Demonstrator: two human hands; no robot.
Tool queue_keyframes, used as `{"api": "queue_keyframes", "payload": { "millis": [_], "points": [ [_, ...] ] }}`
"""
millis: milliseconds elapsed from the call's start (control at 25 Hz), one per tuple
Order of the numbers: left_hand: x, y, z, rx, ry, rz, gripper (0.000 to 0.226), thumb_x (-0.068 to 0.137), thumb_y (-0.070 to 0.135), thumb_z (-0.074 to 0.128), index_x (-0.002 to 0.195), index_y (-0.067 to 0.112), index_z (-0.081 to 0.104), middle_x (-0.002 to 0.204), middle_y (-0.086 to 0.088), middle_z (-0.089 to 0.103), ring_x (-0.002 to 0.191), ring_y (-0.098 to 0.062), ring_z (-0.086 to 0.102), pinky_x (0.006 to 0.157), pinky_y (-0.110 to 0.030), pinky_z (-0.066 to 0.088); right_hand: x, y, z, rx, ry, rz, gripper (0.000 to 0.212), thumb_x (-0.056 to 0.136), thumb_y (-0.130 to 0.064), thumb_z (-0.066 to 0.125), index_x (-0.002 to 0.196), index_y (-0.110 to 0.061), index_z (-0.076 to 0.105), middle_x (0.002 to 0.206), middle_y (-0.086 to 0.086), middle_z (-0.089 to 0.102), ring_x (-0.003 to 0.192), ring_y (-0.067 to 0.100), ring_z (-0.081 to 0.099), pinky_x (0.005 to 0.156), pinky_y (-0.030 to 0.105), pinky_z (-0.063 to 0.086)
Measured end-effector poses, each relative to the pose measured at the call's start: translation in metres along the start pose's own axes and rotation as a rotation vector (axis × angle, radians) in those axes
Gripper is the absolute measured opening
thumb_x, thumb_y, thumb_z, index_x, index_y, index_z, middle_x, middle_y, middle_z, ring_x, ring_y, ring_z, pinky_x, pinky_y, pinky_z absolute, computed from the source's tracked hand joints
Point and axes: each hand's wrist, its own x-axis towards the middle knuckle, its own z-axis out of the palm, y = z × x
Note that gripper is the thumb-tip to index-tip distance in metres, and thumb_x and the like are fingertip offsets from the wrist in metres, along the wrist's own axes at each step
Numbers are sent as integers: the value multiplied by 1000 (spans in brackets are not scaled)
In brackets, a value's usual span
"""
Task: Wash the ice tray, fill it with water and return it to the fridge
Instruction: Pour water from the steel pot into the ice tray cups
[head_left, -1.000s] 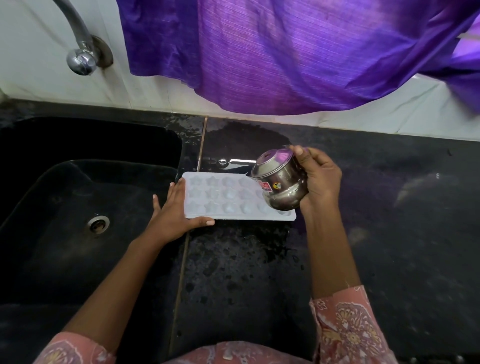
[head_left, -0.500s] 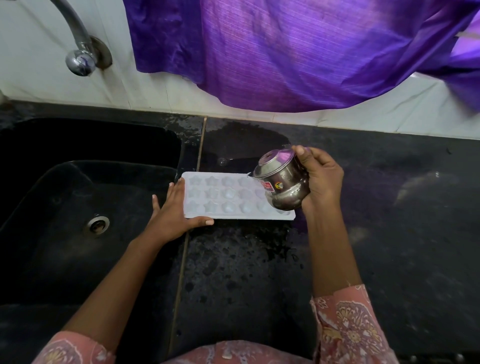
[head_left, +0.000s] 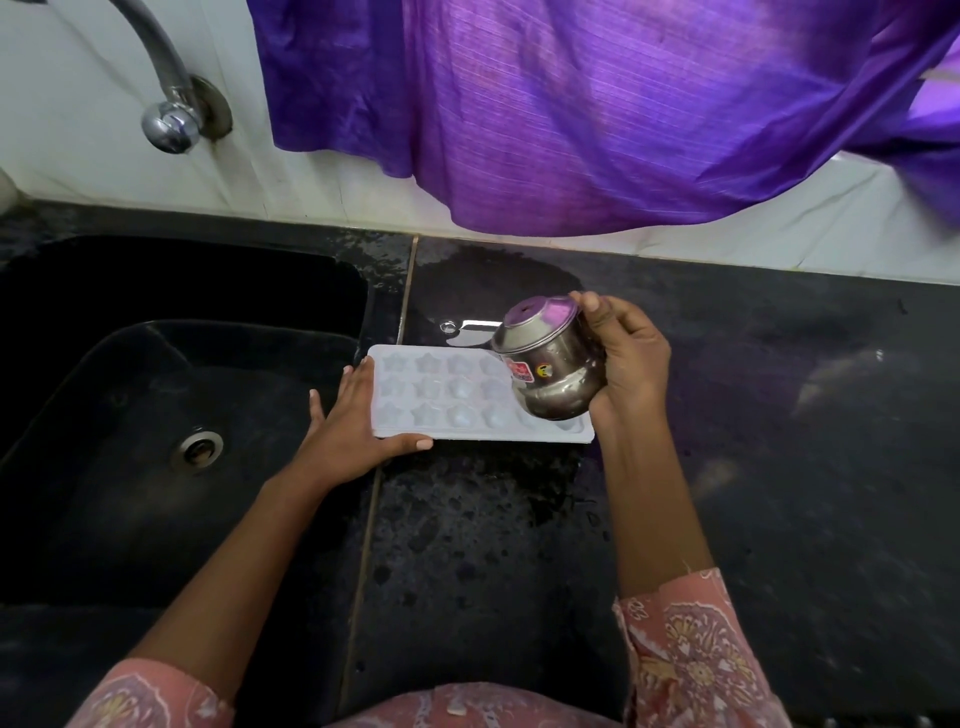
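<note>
A white ice tray (head_left: 441, 400) with star and round cells lies flat on the wet black counter, just right of the sink. My left hand (head_left: 353, 431) grips its left end, thumb along the near edge. My right hand (head_left: 628, 358) holds a small steel pot (head_left: 550, 374) with stickers on its side, tilted mouth-left over the tray's right end. The pot hides the tray's right cells. I cannot tell whether water is running out of the pot.
A black sink (head_left: 130, 415) with a drain (head_left: 200, 447) lies at the left, under a chrome tap (head_left: 166, 104) on the white wall. Purple cloth (head_left: 571, 114) hangs over the counter's back. A steel utensil (head_left: 467, 327) lies behind the tray. The counter (head_left: 779, 441) extends right.
The pot has stayed tilted over the tray's right end, with only a slight shift. My left hand has kept its hold on the tray.
</note>
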Motion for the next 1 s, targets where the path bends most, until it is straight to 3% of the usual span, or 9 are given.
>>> {"api": "queue_keyframes", "payload": {
  "millis": [280,480,760,1000],
  "points": [
    [1,-2,1,-14,-23,2,137,47,86,57,148,24,-13,158,5,-7,138,-3,-17,107,-43,-23,0,3,4,-77,-6,-10,13,69,-6,76,78,-7,66,76,3,68,70,14,62,70,27,54],
    [0,0,1,-6,-33,-17,128,56,74,56,148,20,-15,158,2,-9,130,5,-22,107,-41,-24,0,2,5,-92,-9,-12,12,71,-4,75,79,-6,66,76,3,67,68,12,62,68,24,55],
    [-1,0,1,-3,-30,-18,128,56,74,56,148,20,-13,158,3,-8,132,3,-20,107,-41,-23,-1,2,7,-80,-13,-30,12,70,-3,75,76,-8,66,69,-2,67,65,10,62,66,23,53],
    [-1,0,1,9,-17,-20,126,56,74,54,148,21,-13,158,3,-7,142,-9,-16,109,-44,-22,-3,-1,10,-69,-24,-45,11,70,-1,74,75,-7,66,65,-4,67,62,9,61,63,22,52]
  ]
}}
